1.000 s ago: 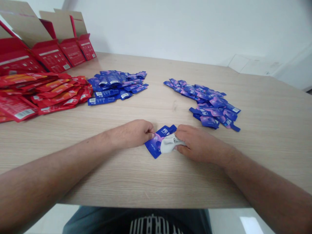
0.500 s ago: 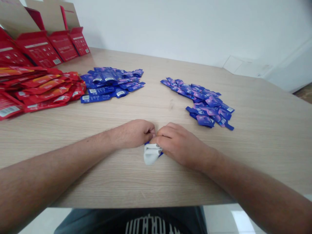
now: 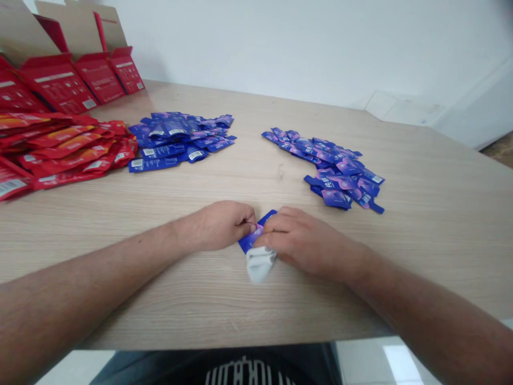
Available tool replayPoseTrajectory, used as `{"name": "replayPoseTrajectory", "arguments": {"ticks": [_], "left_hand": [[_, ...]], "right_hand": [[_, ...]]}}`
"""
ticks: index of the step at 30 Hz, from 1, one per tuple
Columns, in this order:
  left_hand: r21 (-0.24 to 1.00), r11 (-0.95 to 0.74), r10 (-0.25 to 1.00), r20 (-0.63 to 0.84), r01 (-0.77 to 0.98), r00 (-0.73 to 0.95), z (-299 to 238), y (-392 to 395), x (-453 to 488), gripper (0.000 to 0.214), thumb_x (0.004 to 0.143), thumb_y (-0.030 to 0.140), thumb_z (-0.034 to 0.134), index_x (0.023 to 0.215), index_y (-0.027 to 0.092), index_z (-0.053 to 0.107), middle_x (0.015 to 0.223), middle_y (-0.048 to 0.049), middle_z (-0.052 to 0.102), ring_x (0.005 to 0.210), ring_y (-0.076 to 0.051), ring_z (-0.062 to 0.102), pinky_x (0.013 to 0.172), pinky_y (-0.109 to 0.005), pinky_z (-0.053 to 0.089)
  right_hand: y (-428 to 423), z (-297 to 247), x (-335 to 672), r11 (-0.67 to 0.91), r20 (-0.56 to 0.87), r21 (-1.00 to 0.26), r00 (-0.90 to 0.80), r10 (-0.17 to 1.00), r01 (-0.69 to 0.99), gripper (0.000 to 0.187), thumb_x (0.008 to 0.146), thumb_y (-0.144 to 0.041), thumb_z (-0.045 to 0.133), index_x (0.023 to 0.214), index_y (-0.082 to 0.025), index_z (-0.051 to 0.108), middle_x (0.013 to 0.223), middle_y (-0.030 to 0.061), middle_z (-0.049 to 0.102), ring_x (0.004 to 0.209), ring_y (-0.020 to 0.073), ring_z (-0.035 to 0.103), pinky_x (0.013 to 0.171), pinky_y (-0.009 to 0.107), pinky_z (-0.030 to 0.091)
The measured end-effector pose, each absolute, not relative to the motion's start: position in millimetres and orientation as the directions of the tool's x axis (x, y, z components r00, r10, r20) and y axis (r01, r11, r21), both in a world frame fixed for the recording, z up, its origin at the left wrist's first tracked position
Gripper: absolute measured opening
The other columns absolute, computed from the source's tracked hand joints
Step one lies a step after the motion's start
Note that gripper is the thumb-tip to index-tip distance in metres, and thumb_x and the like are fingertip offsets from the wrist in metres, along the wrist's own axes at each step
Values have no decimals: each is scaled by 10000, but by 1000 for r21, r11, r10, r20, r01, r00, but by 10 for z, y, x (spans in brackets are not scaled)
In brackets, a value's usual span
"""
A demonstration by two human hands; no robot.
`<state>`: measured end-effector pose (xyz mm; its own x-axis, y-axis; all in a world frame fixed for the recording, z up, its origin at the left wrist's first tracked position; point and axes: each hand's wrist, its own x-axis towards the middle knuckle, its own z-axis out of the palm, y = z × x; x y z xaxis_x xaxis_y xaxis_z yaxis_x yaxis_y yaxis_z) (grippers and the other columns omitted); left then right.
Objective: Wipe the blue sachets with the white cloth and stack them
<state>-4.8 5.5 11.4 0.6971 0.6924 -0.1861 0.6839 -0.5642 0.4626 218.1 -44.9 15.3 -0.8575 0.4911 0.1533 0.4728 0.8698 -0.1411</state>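
A small blue and purple packet lies on the wooden table in front of me. My left hand is closed, its thumb and finger pinching the packet's left side. My right hand is closed around a white cloth, which hangs below its fingers toward the table's front edge. The cloth and the right fingers rest over the packet's right part and hide some of it. The packet's far end sticks out above the right fingers.
On the wooden table, blue packets are heaped at the back left and more blue packets at the right. Red pouches are piled at the far left, in front of red cardboard boxes. A white wall stands behind.
My right hand has moved slightly right and toward me with the cloth. More of the packet shows between the hands. The left hand has shifted only a little.
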Motion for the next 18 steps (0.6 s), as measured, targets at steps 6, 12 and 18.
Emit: {"name": "replayPoseTrajectory", "arguments": {"ticks": [6, 12, 18], "left_hand": [[400, -572, 710, -196, 716, 676, 127, 36, -34, 207, 876, 307, 478, 840, 228, 666, 772, 1, 689, 697, -151, 582, 591, -256, 337], [463, -570, 682, -195, 679, 705, 139, 35, -39, 231, 895, 339, 472, 894, 245, 682, 790, 13, 695, 715, -147, 587, 615, -254, 358], [459, -539, 713, -198, 707, 672, 125, 35, -37, 205, 877, 305, 482, 864, 234, 674, 769, 14, 684, 699, -142, 579, 601, -254, 349]], "right_hand": [[-335, 103, 2225, 753, 246, -145, -713, 656, 642, 224, 970, -202, 506, 1123, -172, 668, 1039, 98, 638, 977, 233, 539, 905, 384, 420], [-433, 144, 2233, 828, 143, -252, -827, 544, 502, 203, 918, -130, 556, 1062, -204, 678, 1057, 67, 652, 1025, 213, 553, 959, 378, 420], [-457, 153, 2172, 793, 227, -197, -761, 608, 576, 196, 971, -191, 509, 1067, -180, 680, 1064, 94, 642, 1012, 228, 545, 929, 383, 429]]}}
